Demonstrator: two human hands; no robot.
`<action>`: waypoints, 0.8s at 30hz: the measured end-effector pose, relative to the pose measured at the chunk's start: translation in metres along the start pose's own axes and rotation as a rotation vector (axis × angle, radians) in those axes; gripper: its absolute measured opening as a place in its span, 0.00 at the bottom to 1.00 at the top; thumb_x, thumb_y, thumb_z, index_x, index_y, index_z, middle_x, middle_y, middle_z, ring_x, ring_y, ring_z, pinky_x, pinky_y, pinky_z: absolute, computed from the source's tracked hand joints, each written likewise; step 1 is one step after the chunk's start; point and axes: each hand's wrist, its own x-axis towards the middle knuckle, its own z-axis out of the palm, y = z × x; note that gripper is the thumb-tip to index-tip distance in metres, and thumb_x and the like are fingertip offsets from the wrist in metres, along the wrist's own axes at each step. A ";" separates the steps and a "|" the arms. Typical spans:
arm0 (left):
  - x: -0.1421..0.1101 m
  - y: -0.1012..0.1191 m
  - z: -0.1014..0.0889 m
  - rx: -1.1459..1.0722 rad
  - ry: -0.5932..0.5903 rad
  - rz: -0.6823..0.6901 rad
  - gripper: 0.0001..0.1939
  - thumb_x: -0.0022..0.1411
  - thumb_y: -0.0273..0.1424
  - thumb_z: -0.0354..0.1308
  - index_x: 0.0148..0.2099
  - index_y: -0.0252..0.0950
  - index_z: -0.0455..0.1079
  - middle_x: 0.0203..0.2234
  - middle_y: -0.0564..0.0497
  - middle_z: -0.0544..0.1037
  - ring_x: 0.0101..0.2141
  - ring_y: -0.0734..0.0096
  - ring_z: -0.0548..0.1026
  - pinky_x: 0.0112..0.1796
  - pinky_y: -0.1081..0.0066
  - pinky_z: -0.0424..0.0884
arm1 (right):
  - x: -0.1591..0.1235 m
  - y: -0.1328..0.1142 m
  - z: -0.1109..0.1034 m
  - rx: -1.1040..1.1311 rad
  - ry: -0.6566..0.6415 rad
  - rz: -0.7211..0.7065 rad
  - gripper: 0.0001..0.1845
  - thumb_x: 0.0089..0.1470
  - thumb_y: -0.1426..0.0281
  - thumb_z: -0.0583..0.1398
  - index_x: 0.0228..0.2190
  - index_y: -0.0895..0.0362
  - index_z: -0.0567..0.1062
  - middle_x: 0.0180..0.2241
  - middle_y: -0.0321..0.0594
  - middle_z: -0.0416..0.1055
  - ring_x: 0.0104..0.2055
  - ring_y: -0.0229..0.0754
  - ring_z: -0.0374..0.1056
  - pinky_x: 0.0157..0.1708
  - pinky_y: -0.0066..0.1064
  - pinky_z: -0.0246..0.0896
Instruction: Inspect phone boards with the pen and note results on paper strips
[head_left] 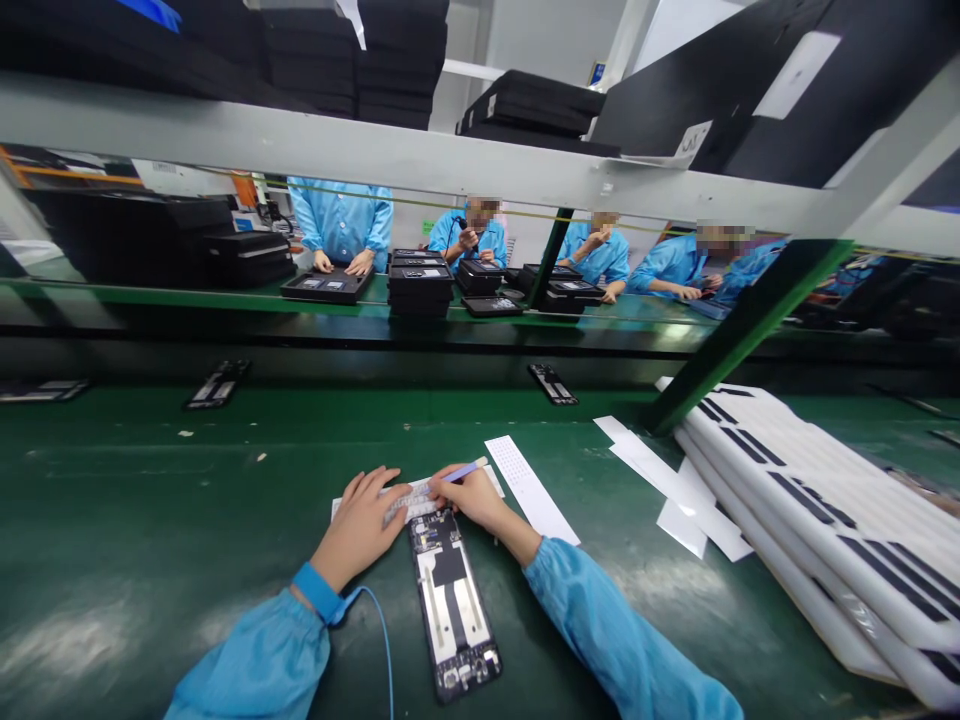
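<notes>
An opened phone chassis (453, 600) lies lengthwise on the green bench in front of me. Across its far end lies a white strip of small stickers (420, 497). My left hand (361, 525) rests on that strip with the fingers spread flat, holding it down. My right hand (471, 497) is pinched round a thin blue-tipped tool (463, 471), its tip over the strip. A blue wrist strap with a cord (322, 593) sits on my left wrist.
White backing strips (531, 489) and paper pieces (679, 497) lie to the right, beside stacked white trays (817, 520). More phone parts (552, 384) sit on the belt behind. Several people in blue coats work across the line by black trays (328, 287).
</notes>
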 end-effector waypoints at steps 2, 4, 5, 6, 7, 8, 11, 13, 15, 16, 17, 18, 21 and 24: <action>-0.001 -0.001 0.000 0.008 0.004 0.005 0.14 0.67 0.35 0.50 0.52 0.44 0.70 0.55 0.48 0.68 0.56 0.56 0.64 0.56 0.49 0.60 | 0.000 0.000 0.000 0.019 -0.004 0.000 0.13 0.47 0.62 0.64 0.29 0.60 0.77 0.26 0.42 0.77 0.24 0.38 0.71 0.17 0.21 0.56; -0.001 -0.002 0.001 0.019 0.009 0.011 0.14 0.67 0.34 0.50 0.52 0.44 0.70 0.54 0.47 0.68 0.56 0.56 0.64 0.56 0.48 0.60 | 0.000 0.000 0.000 0.037 -0.001 -0.003 0.14 0.46 0.61 0.65 0.29 0.60 0.77 0.26 0.42 0.77 0.24 0.39 0.72 0.17 0.22 0.56; -0.001 -0.003 0.001 0.022 0.011 0.015 0.14 0.67 0.34 0.50 0.52 0.43 0.70 0.54 0.47 0.68 0.55 0.56 0.65 0.56 0.48 0.60 | 0.000 -0.001 0.000 0.046 0.005 -0.004 0.15 0.46 0.60 0.65 0.29 0.60 0.77 0.26 0.42 0.77 0.24 0.39 0.72 0.17 0.22 0.57; -0.001 -0.003 0.001 0.024 0.012 0.018 0.14 0.67 0.34 0.50 0.52 0.43 0.71 0.54 0.47 0.69 0.55 0.55 0.65 0.56 0.48 0.60 | -0.001 -0.003 0.000 0.055 0.015 -0.005 0.16 0.46 0.59 0.66 0.30 0.61 0.77 0.26 0.42 0.77 0.24 0.40 0.72 0.17 0.23 0.57; 0.000 -0.003 0.001 0.023 0.013 0.021 0.14 0.67 0.34 0.50 0.52 0.43 0.71 0.54 0.47 0.69 0.55 0.55 0.65 0.56 0.48 0.60 | -0.003 -0.005 0.000 0.068 0.024 -0.006 0.17 0.46 0.58 0.66 0.30 0.61 0.77 0.26 0.42 0.77 0.25 0.41 0.73 0.18 0.23 0.58; 0.000 -0.002 0.000 0.021 0.013 0.026 0.14 0.67 0.34 0.49 0.52 0.42 0.71 0.54 0.47 0.68 0.56 0.55 0.64 0.57 0.48 0.59 | -0.007 -0.008 0.000 0.083 0.030 -0.010 0.18 0.45 0.57 0.66 0.30 0.61 0.77 0.26 0.43 0.77 0.26 0.41 0.73 0.18 0.24 0.59; 0.001 0.008 -0.007 -0.005 0.023 0.038 0.16 0.68 0.32 0.48 0.55 0.41 0.69 0.56 0.46 0.67 0.57 0.57 0.62 0.60 0.50 0.55 | -0.032 -0.017 -0.005 0.127 0.015 -0.032 0.22 0.45 0.55 0.67 0.30 0.62 0.77 0.28 0.46 0.77 0.28 0.44 0.74 0.20 0.25 0.62; -0.006 0.023 -0.015 -0.045 0.051 0.056 0.17 0.69 0.31 0.46 0.56 0.39 0.67 0.56 0.46 0.66 0.58 0.59 0.62 0.61 0.52 0.54 | -0.060 -0.021 -0.012 0.138 -0.014 -0.025 0.22 0.46 0.55 0.68 0.31 0.63 0.78 0.28 0.46 0.77 0.28 0.44 0.74 0.21 0.26 0.65; -0.023 0.045 -0.025 -0.099 0.067 0.084 0.17 0.69 0.30 0.46 0.57 0.39 0.66 0.56 0.46 0.66 0.58 0.61 0.62 0.60 0.54 0.56 | -0.092 -0.021 -0.019 0.146 -0.051 0.014 0.20 0.46 0.56 0.69 0.31 0.62 0.79 0.27 0.45 0.77 0.26 0.42 0.74 0.24 0.28 0.68; -0.036 0.057 -0.030 -0.120 0.060 0.102 0.17 0.69 0.30 0.46 0.57 0.40 0.66 0.56 0.47 0.66 0.58 0.61 0.62 0.60 0.54 0.57 | -0.109 -0.020 -0.022 0.152 -0.076 0.040 0.20 0.46 0.56 0.69 0.30 0.62 0.79 0.26 0.45 0.77 0.26 0.42 0.73 0.26 0.29 0.69; -0.051 0.070 -0.034 -0.132 0.044 0.119 0.18 0.69 0.30 0.46 0.58 0.41 0.65 0.56 0.48 0.66 0.58 0.61 0.62 0.60 0.55 0.58 | -0.125 -0.017 -0.025 0.158 -0.098 0.066 0.19 0.47 0.56 0.69 0.30 0.62 0.80 0.26 0.44 0.77 0.25 0.41 0.73 0.27 0.30 0.70; -0.068 0.082 -0.036 -0.126 0.026 0.136 0.18 0.68 0.30 0.47 0.59 0.42 0.64 0.56 0.48 0.66 0.58 0.61 0.62 0.60 0.55 0.58 | -0.139 -0.014 -0.026 0.158 -0.118 0.092 0.19 0.47 0.56 0.69 0.30 0.61 0.80 0.26 0.44 0.77 0.25 0.41 0.73 0.28 0.30 0.71; -0.116 0.115 -0.034 -0.022 0.005 0.172 0.20 0.66 0.33 0.51 0.60 0.44 0.64 0.58 0.49 0.66 0.58 0.59 0.63 0.59 0.57 0.61 | -0.168 -0.005 -0.026 0.133 -0.141 0.133 0.17 0.49 0.57 0.68 0.30 0.60 0.81 0.27 0.44 0.78 0.26 0.42 0.74 0.29 0.31 0.72; -0.140 0.133 -0.024 0.135 0.054 0.162 0.23 0.64 0.35 0.53 0.61 0.43 0.63 0.60 0.50 0.63 0.58 0.56 0.63 0.58 0.56 0.61 | -0.175 0.000 -0.022 0.108 -0.129 0.124 0.16 0.50 0.58 0.67 0.31 0.59 0.81 0.27 0.44 0.78 0.28 0.44 0.75 0.31 0.31 0.72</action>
